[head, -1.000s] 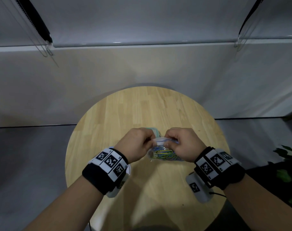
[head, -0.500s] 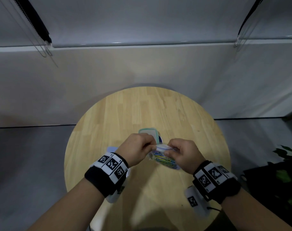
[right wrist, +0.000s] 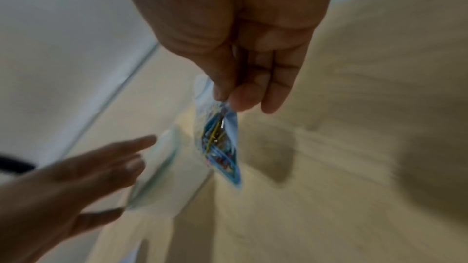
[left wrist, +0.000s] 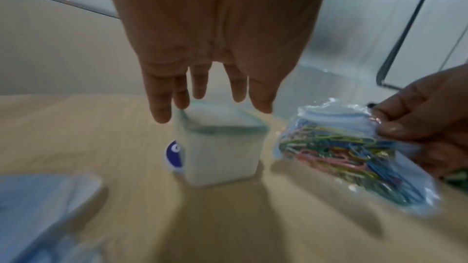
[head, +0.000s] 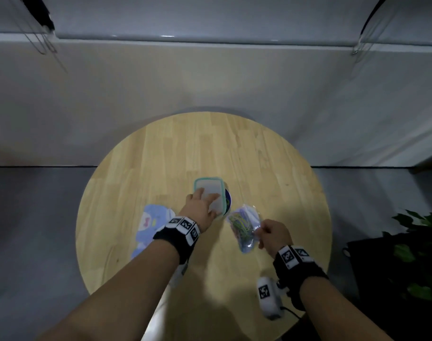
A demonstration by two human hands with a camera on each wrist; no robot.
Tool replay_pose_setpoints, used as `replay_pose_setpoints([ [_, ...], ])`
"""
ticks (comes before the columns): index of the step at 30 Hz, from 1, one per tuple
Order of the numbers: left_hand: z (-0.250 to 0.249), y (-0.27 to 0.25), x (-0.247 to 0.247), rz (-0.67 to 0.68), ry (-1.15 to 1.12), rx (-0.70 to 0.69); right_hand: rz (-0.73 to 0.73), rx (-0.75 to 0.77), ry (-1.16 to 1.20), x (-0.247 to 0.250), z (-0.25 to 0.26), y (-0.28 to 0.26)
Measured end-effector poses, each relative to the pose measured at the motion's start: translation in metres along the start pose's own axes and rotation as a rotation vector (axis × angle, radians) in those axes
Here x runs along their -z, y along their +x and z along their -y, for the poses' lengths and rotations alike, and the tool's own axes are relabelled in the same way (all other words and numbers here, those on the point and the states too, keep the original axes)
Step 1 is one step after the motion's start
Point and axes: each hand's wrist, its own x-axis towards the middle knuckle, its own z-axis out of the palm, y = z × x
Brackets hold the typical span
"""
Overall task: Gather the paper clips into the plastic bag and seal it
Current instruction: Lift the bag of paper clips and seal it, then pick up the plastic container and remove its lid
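Observation:
A clear plastic bag [head: 244, 227] filled with coloured paper clips [left wrist: 336, 151] hangs low over the round wooden table [head: 160, 168]. My right hand [head: 259, 230] pinches the bag's edge between thumb and fingers; the right wrist view shows the bag [right wrist: 220, 143] dangling from that pinch [right wrist: 225, 101]. My left hand [head: 206, 201] holds nothing. It reaches with straight fingers over the lid of a small translucent container with a green rim [head: 207, 190]. In the left wrist view, its fingertips [left wrist: 159, 115] hover at the container's [left wrist: 220, 147] top. I cannot tell whether the bag's top is sealed.
A blue and white printed pouch [head: 151, 225] lies on the table's left side. A round blue object [head: 227, 200] sits just behind the container. A green plant [head: 419, 242] stands off the table's right edge. A grey wall runs behind the table.
My left hand has let go of the bag and moved forward over the container. My right hand has carried the bag to the right, now holding it alone.

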Motion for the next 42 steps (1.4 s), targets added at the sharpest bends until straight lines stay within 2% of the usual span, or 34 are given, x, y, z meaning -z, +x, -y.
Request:
replay_pose_setpoints([
  [2,0.006,0.001,-0.009,0.094,0.154,0.011,0.015,-0.129,0.09,-0.007,-0.018,0.011],
  [7,0.008,-0.017,-0.016,0.115,0.242,-0.027,0.08,-0.269,0.127,-0.012,-0.026,0.016],
  [9,0.004,-0.035,-0.016,0.105,0.272,-0.036,0.059,-0.231,-0.071,-0.007,-0.018,0.016],
  [10,0.002,-0.046,-0.015,0.1,0.278,-0.042,0.012,-0.17,-0.175,-0.003,-0.013,0.014],
  [12,0.001,-0.064,-0.017,0.097,0.242,-0.043,-0.084,-0.015,-0.214,-0.003,0.001,0.007],
  [14,0.003,-0.075,-0.018,0.038,0.024,-0.017,-0.035,0.073,-0.17,-0.015,0.016,0.003],
  [15,0.004,-0.076,-0.019,-0.044,-0.165,0.022,0.057,0.052,-0.106,-0.023,0.022,0.003],
  [17,0.014,-0.069,-0.022,-0.232,-0.418,0.15,0.276,-0.1,0.146,-0.041,0.031,0.002],
  [18,0.021,-0.063,-0.024,-0.25,-0.475,0.236,0.349,-0.181,0.254,-0.049,0.033,0.005],
  [20,0.03,-0.054,-0.029,-0.117,-0.612,0.405,0.419,-0.261,0.339,-0.06,0.035,0.005],
  [21,0.033,-0.05,-0.032,-0.046,-0.68,0.449,0.404,-0.273,0.362,-0.063,0.036,0.004],
  [24,0.042,-0.051,-0.04,0.021,-0.845,0.475,0.376,-0.276,0.418,-0.068,0.032,0.003],
  [27,0.053,-0.067,-0.052,0.194,-1.132,0.499,0.53,-0.344,0.5,-0.065,0.019,-0.003],
  [29,0.055,-0.077,-0.057,0.208,-1.254,0.474,0.545,-0.373,0.557,-0.064,0.015,-0.011],
  [31,0.054,-0.082,-0.057,0.176,-1.223,0.432,0.497,-0.35,0.526,-0.063,0.015,-0.017],
  [33,0.054,-0.081,-0.053,0.168,-1.107,0.383,0.496,-0.302,0.361,-0.06,0.012,-0.02],
  [35,0.056,-0.079,-0.046,0.11,-0.806,0.309,0.555,-0.211,0.036,-0.051,0.011,-0.019],
  [37,0.055,-0.081,-0.035,0.028,-0.528,0.304,0.508,-0.093,-0.42,-0.041,0.014,-0.019],
  [38,0.055,-0.084,-0.031,0.054,-0.472,0.331,0.405,-0.039,-0.543,-0.039,0.019,-0.019],
  [39,0.054,-0.088,-0.027,0.142,-0.446,0.357,0.308,0.014,-0.567,-0.037,0.026,-0.021],
  [41,0.054,-0.096,-0.031,0.392,-0.542,0.378,0.216,0.11,-0.447,-0.042,0.038,-0.018],
  [42,0.056,-0.099,-0.036,0.454,-0.642,0.369,0.223,0.151,-0.392,-0.047,0.042,-0.015],
])
